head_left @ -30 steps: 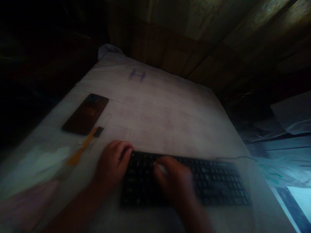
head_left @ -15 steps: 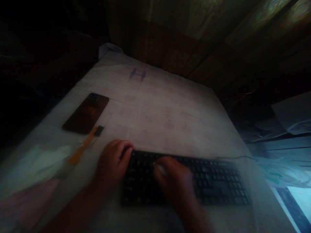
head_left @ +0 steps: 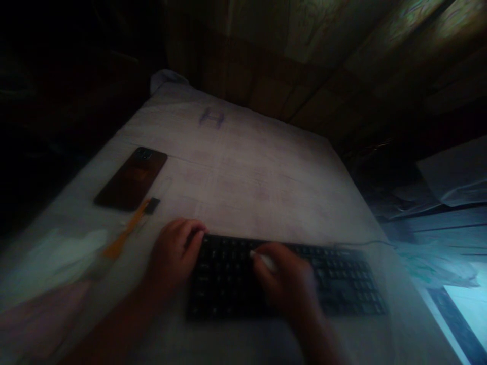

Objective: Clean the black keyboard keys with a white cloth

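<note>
A black keyboard [head_left: 224, 284] lies flat near the front of the cloth-covered table. My left hand [head_left: 178, 251] is closed at its far left corner, thumb and fingers meeting on the edge. Over the middle keys, my right hand [head_left: 289, 276] is closed around a small white object [head_left: 268, 261], whose pale tip points left between thumb and forefinger. Most of this object is hidden in the fingers, and the dim, blurred picture does not show its kind.
A dark phone [head_left: 133, 178] lies face down at the left. Beside it are an orange-handled tool with a dark head [head_left: 127, 228], a whitish crumpled sheet [head_left: 72, 248] and a pinkish cloth [head_left: 45, 319]. A cable [head_left: 365, 243] leaves the keyboard's far edge.
My right hand has moved a little to the right along the keys, with the white object showing more. My left hand stays at the keyboard's corner. The view has shifted slightly.
</note>
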### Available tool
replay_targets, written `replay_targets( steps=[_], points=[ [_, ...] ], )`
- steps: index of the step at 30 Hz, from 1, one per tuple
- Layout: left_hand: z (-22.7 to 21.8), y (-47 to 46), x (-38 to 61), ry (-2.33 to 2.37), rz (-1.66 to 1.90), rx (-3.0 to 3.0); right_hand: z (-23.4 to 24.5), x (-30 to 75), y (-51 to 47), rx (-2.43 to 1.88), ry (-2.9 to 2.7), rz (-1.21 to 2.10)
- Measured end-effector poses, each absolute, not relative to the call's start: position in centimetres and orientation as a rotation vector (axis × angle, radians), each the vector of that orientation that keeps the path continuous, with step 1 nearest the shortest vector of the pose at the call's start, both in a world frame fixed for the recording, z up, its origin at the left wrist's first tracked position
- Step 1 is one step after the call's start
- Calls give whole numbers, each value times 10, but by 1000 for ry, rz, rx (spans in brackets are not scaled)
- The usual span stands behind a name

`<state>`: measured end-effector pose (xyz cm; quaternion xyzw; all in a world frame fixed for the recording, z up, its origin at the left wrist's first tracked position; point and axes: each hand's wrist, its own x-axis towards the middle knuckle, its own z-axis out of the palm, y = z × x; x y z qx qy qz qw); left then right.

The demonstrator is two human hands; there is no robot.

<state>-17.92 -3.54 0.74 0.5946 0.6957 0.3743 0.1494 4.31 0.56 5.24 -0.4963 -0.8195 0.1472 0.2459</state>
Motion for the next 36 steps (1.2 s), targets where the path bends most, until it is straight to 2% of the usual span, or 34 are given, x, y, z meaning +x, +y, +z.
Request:
replay_targets(
  steps=[19,28,36],
  points=[
    [10,-36,-178,1995,1075,1669,46,40,-3,-1411,-2307,515],
    [9,-36,-178,1993,1074,1693,42,36,3,-1443,-2319,370],
    [10,-37,-179,1994,1072,1683,46,39,-2,-1419,-2360,467]
  ],
)
